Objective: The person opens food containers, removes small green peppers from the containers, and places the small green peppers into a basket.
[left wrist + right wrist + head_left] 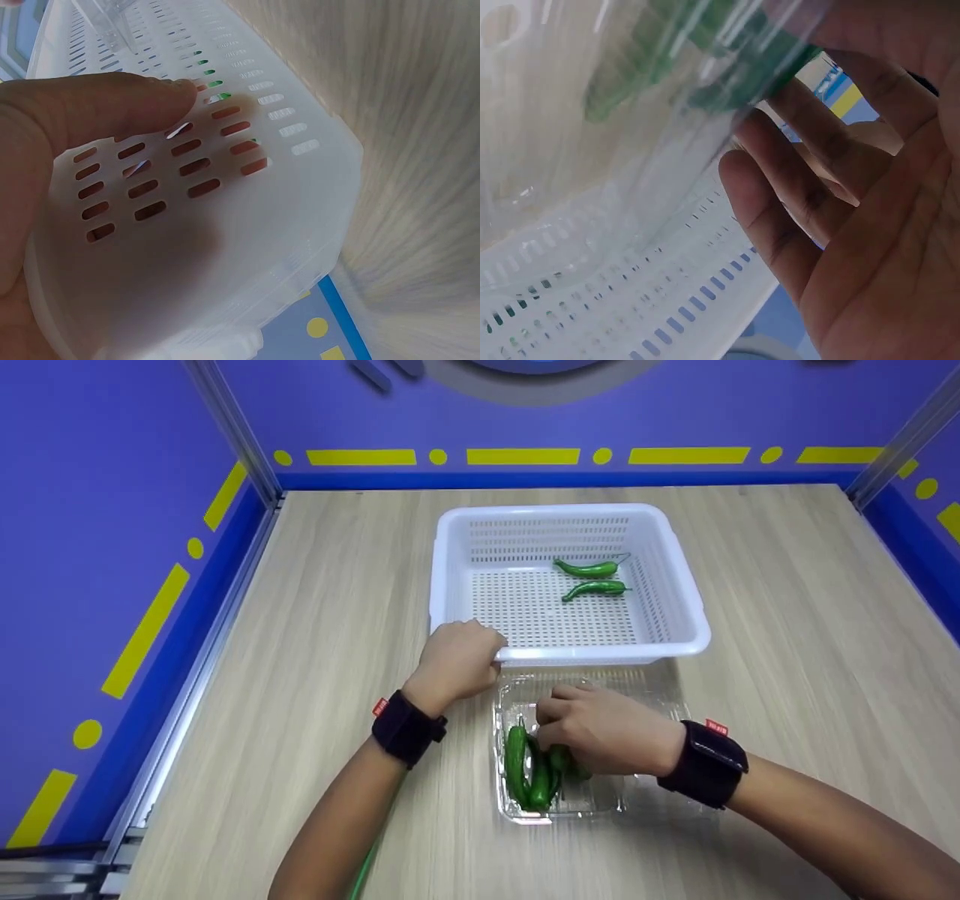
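Note:
My left hand grips the front left rim of a white slotted plastic basket. Its thumb presses along the basket's outer wall in the left wrist view. Two green chili peppers lie in the basket toward the right. In front of it stands a clear plastic container with several green chili peppers bunched at its left side. My right hand reaches into this container with bent fingers over the peppers. Whether its fingertips hold one is hidden; the right wrist view shows blurred peppers behind clear plastic.
A wood-grain table carries both containers. Blue panels with yellow dashes stand behind and at the sides, joined by metal posts. A thin green cord runs by the left forearm.

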A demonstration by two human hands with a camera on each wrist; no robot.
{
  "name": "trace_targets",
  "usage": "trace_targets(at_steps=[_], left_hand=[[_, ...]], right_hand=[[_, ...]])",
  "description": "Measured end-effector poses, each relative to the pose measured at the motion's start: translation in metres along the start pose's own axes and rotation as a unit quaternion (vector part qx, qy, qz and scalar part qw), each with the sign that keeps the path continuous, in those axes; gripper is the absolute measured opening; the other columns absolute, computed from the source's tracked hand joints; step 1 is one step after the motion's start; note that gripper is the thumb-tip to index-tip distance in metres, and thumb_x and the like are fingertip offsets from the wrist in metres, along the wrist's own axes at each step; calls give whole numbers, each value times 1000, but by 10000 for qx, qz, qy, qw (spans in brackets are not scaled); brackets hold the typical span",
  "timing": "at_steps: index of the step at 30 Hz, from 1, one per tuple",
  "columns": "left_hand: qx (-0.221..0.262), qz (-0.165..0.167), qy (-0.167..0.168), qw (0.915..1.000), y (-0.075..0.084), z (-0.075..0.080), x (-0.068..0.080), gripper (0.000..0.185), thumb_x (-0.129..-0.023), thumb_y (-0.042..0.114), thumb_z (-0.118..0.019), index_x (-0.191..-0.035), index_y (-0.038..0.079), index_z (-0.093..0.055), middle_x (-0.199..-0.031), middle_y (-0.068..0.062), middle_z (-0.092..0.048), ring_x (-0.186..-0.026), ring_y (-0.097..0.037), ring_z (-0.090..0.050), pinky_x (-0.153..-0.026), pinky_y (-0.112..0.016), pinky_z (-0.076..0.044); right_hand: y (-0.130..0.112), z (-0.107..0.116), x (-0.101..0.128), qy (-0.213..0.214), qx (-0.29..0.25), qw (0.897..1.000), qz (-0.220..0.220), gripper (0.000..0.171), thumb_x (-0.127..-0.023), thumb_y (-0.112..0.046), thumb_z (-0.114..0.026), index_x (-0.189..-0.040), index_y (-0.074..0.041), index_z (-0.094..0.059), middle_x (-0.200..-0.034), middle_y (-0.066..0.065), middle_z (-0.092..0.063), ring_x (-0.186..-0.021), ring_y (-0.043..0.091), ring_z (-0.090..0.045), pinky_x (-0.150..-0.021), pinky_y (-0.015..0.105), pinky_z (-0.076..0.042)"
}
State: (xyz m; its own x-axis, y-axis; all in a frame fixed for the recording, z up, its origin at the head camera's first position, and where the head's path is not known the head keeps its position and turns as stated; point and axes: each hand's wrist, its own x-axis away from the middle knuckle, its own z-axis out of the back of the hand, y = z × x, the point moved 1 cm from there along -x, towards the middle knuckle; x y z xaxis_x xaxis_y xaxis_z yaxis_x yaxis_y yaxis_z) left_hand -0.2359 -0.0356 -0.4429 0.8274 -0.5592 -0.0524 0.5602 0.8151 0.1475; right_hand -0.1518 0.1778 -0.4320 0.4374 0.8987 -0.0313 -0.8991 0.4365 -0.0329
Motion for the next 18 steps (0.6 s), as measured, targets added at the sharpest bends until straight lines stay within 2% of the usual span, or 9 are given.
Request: trace_targets(at_steps=[6,12,18], left_hand=[[17,-20,11,10000,0,1,0,15,-80,9,-67,-69,17,-61,-62,5,-55,-56,-17,-51,-53,-35,-47],[78,4,-20,10000,0,2,1,8,-81,10,-68,-77,16,-70,-66,4,-62,-58,-17,-55,-56,-36,-50],[-67,35,3,10000,1,1,0,17,-81,12,-67,-68,17,-58,-63,5,-52,-58,-17,-50,-55,-38,-49]], right_hand=[[1,11,-1,134,-42,9999,52,30,-80,-2,-69,-98,-25,-75,-98,-6,-63,-90,15,-59,-82,32,-55],[2,21,-3,363,-21,9992,164,24,-82,-3,-69,-94,-23,-72,-96,-6,-63,-89,16,-57,-79,32,-52],[3,30,0,644,-66,9977,206,18,-83,-8,-72,-95,-22,-70,-94,-5,-62,-87,17,-55,-78,33,-50]])
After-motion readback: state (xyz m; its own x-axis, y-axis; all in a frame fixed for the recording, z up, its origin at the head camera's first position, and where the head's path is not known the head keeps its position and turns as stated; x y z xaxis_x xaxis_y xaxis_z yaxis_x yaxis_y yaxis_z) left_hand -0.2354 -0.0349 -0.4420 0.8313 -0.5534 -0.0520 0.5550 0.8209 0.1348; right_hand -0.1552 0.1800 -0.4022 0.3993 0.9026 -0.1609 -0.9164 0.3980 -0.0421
